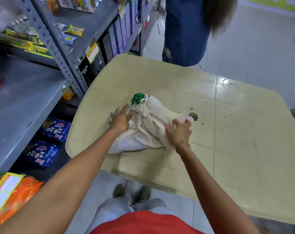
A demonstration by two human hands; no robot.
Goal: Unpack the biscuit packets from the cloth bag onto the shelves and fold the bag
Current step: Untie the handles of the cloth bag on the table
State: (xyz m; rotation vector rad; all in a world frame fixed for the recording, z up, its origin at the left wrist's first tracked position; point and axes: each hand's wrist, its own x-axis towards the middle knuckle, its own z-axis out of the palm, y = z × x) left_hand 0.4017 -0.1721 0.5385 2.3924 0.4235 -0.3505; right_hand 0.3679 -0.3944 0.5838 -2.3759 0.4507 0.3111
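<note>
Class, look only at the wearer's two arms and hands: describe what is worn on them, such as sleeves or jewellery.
Both forearms are bare, with no sleeves reaching them and no gloves. The right hand has a ring on one of its fingers and a thin beaded bracelet at the wrist. The left hand shows no ring, watch or band.

- Bright, even overhead light; shadows are soft and faint.
- White glare patch on the glossy surface (226, 83) at its far side.
- Wide-angle bending curves the shelves (62, 48) and frame edges.
- Upper left corner is smeared with blur.
</note>
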